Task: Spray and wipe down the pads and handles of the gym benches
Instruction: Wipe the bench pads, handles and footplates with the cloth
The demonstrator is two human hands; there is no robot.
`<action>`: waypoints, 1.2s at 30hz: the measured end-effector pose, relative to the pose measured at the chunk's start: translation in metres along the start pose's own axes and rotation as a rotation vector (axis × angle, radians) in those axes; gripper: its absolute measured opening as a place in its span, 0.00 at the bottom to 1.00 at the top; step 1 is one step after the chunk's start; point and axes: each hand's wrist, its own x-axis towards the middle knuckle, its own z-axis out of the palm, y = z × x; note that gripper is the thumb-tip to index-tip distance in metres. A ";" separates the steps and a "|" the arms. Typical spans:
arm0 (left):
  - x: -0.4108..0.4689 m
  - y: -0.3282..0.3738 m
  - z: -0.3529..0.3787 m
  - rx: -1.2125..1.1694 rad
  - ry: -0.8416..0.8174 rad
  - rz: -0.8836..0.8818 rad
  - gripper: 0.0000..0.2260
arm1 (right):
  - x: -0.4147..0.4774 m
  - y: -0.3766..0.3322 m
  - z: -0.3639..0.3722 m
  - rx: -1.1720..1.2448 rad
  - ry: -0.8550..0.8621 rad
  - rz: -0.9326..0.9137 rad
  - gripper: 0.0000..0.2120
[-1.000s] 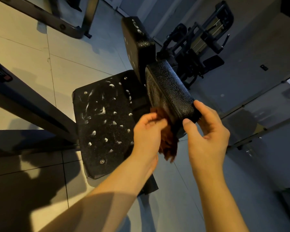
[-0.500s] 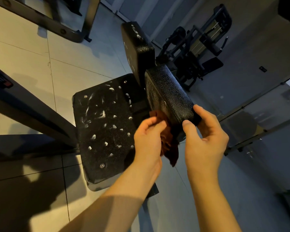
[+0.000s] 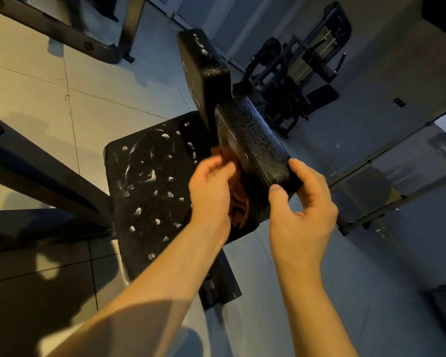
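A black textured pad [image 3: 252, 140] stands at the centre, with a second black pad [image 3: 204, 73] behind it that carries white spray spots. My left hand [image 3: 211, 191] holds a rust-red cloth [image 3: 238, 202] against the near pad's left side. My right hand [image 3: 299, 207] grips the pad's near end, thumb on the front corner and fingers round the right edge. Below and to the left lies a flat black footplate [image 3: 150, 186] dotted with white foam. Much of the cloth is hidden behind my left hand.
A dark steel beam [image 3: 36, 176] runs diagonally at the left over pale floor tiles [image 3: 36, 99]. Another machine frame [image 3: 93, 45] stands at the top left. A black weight machine [image 3: 301, 73] stands at the back right. A metal rail [image 3: 386, 181] crosses at the right.
My left hand has slid the cloth further up the pad's left side. My right hand keeps its hold on the pad's near end. The view has shifted slightly.
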 end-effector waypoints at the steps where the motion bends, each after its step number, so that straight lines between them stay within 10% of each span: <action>1: -0.006 -0.015 -0.007 0.004 -0.011 -0.093 0.10 | 0.000 0.000 0.000 0.004 0.001 -0.003 0.20; 5: -0.026 -0.026 -0.019 0.097 -0.079 -0.196 0.09 | 0.000 0.002 -0.001 -0.009 -0.021 -0.030 0.21; 12: 0.019 0.044 0.001 0.104 -0.055 0.145 0.08 | 0.001 0.005 -0.007 -0.009 -0.059 -0.032 0.21; 21: 0.009 0.007 -0.019 0.094 -0.110 -0.123 0.17 | 0.003 0.004 -0.007 -0.035 -0.060 -0.025 0.20; 29: 0.028 0.058 0.004 0.122 -0.067 0.255 0.15 | 0.002 0.005 -0.007 -0.044 -0.066 -0.019 0.21; 36: 0.018 -0.006 -0.017 0.096 -0.031 -0.177 0.13 | 0.002 0.004 -0.004 -0.023 -0.056 -0.049 0.20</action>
